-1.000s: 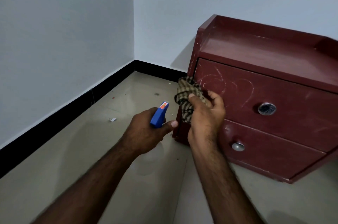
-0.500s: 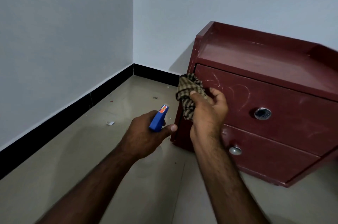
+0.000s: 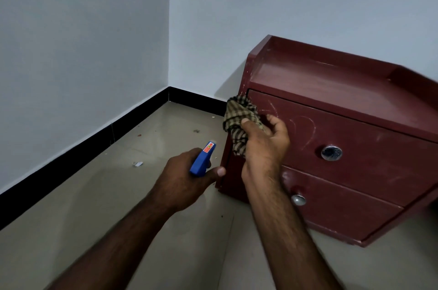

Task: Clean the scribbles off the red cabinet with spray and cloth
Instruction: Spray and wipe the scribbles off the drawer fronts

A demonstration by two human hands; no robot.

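Gripping the checked cloth (image 3: 239,119) in a bunch, our right hand (image 3: 263,145) presses it to the upper drawer front (image 3: 355,138) of the red cabinet (image 3: 331,81), near that drawer's left end, thumb over the fabric and fingers curled behind it. Our left hand (image 3: 187,178), at about 8 o'clock from the right one, is wrapped round the blue spray bottle (image 3: 201,159). Only its trigger head shows, with the nozzle aimed toward 1 o'clock, at the cabinet's left edge.

The pale scribbles (image 3: 303,128) loop across the drawer front at 3 o'clock from the cloth, between it and the round metal knob (image 3: 331,153). We judge most of them are not yet wiped. A second drawer with a smaller knob (image 3: 298,199) lies at 5 o'clock, and the cabinet stands on the floor (image 3: 118,195) by the wall corner.

What could go wrong, we think:
- A squeeze now would wet our right hand or the cabinet's side rather than the marks, because the nozzle points left of them.
- Hard rubbing may push the drawer in or shift the cabinet, as neither of our hands braces it.
- The bunched cloth may smear the marks rather than lift them.
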